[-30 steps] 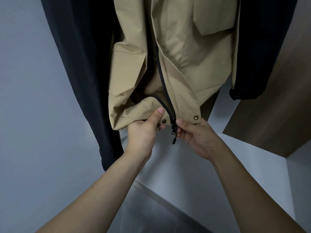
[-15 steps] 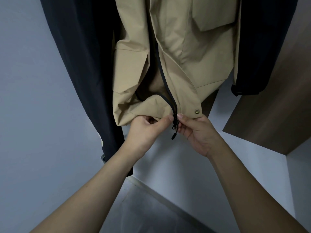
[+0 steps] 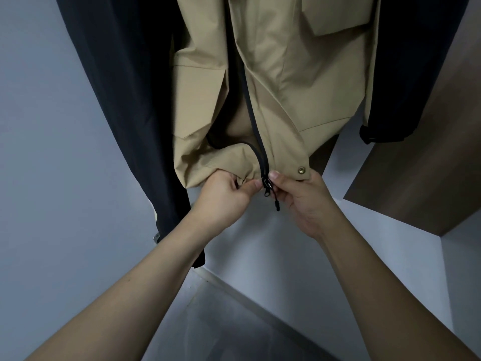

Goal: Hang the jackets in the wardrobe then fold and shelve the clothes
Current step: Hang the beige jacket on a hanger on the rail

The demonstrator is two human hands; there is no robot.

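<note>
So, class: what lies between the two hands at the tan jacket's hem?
In the head view, the black zipper slider and its dangling pull cord sit between left hand and right hand.

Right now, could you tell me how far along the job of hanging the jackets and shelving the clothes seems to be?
Done: the tan jacket hangs between dark garments. In hand: the left hand grips its hem while the right hand pinches the other side at the zipper, which is joined only at the bottom. Left: zipping up; folding and shelving are not visible here.

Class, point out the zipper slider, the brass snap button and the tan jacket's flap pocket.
zipper slider [image 3: 267,184]: head view, slider body.
brass snap button [image 3: 301,170]: head view, button centre.
flap pocket [image 3: 338,14]: head view, flap face.
</note>
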